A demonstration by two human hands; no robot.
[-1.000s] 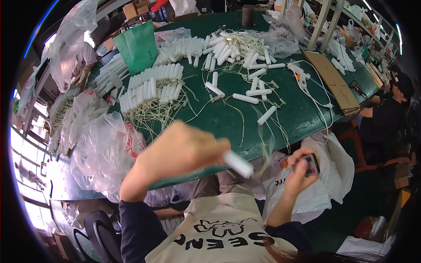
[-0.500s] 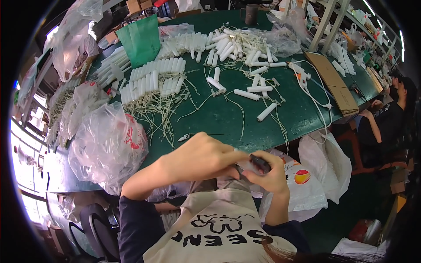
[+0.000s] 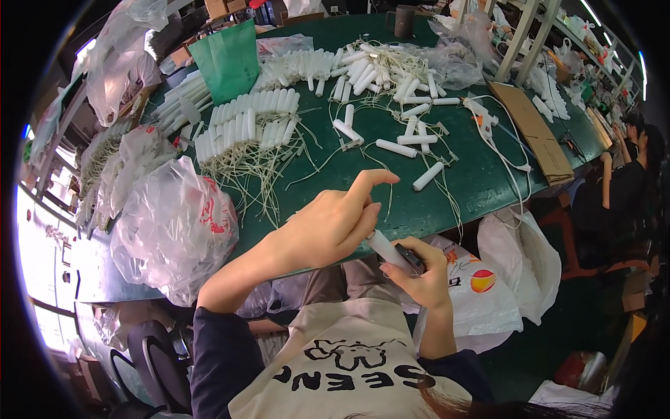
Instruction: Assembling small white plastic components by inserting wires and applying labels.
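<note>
My right hand (image 3: 427, 278), just beyond the edge of the table in front of my body, is closed around a white tube (image 3: 385, 251) and a small black object (image 3: 410, 260) whose kind I cannot make out. The tube is tilted, its upper end pointing toward my left hand (image 3: 338, 222). That hand is over the table edge, index finger stretched out and bent at the tip, the other fingers curled beside the tube's end. Nothing shows between its fingers. Several similar white tubes (image 3: 396, 148) with thin pale wires lie on the table beyond.
Rows of wired tubes (image 3: 241, 127) cover the left of the green table (image 3: 335, 164); a larger heap (image 3: 366, 73) is behind. A clear plastic bag (image 3: 171, 230) bulges at the left edge. A white cable (image 3: 492, 150) and a cardboard piece (image 3: 534, 133) lie right. A person (image 3: 614, 181) sits far right.
My left hand has come off the tube's end and moved up and forward, its index finger now extended. More of the white tube shows in my right hand, which has stayed nearly in place.
</note>
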